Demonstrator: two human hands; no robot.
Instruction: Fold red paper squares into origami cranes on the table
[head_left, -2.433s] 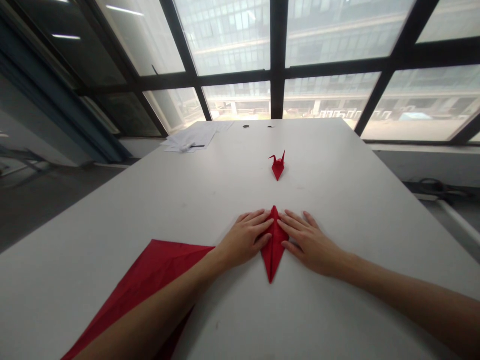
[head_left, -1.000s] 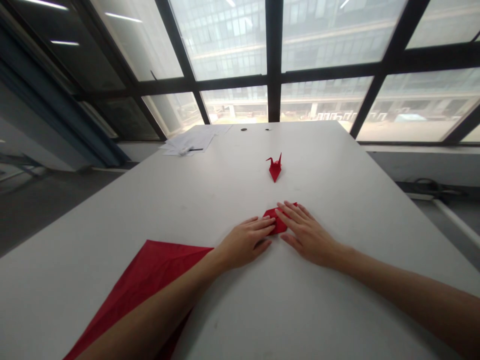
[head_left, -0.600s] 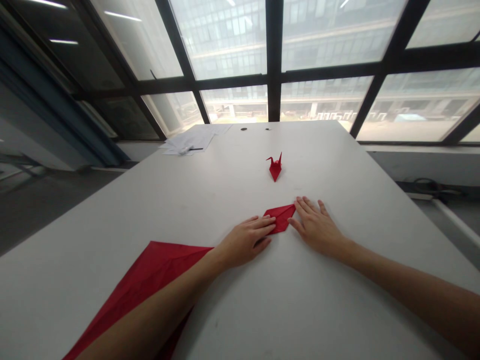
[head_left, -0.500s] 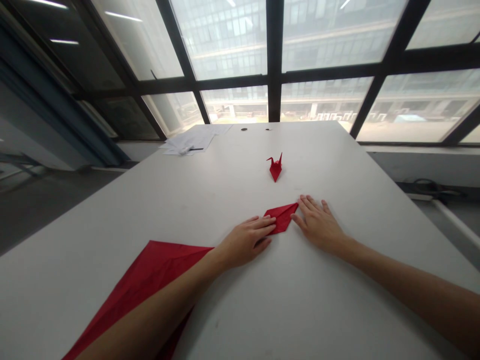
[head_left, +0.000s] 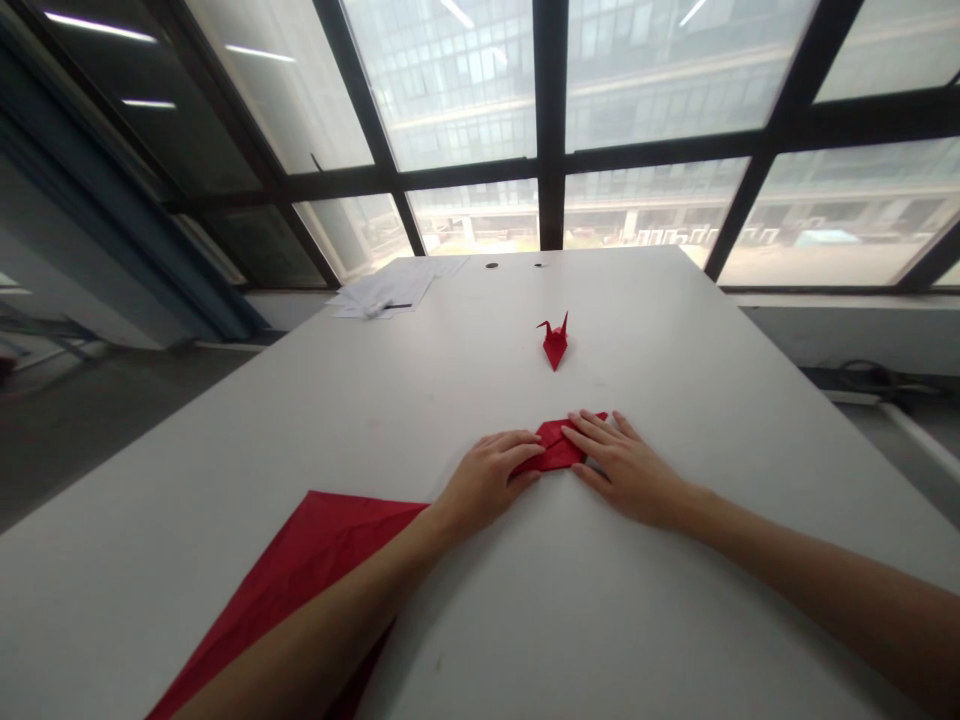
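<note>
A small folded piece of red paper (head_left: 561, 456) lies on the white table in front of me, with a crease across its top. My left hand (head_left: 491, 470) rests on its left end, fingers lying over the paper and thumb apart along the near edge. Across its right part lies my right hand (head_left: 622, 460), fingers stretched out and pressed down on it. The paper's right tip shows beyond those fingers. Farther back, a finished red paper crane (head_left: 555, 345) stands upright, touched by neither hand.
A large red paper sheet (head_left: 315, 550) lies at the near left, partly under my left forearm. White papers (head_left: 397, 285) with a dark pen-like object are at the far left of the table (head_left: 487, 620). Windows stand behind the table's far edge.
My right hand has moved left from the paper's right tip onto its upper surface. The folded paper's outline looks narrower. My left hand stays at the left end, its fingers slightly more bent.
</note>
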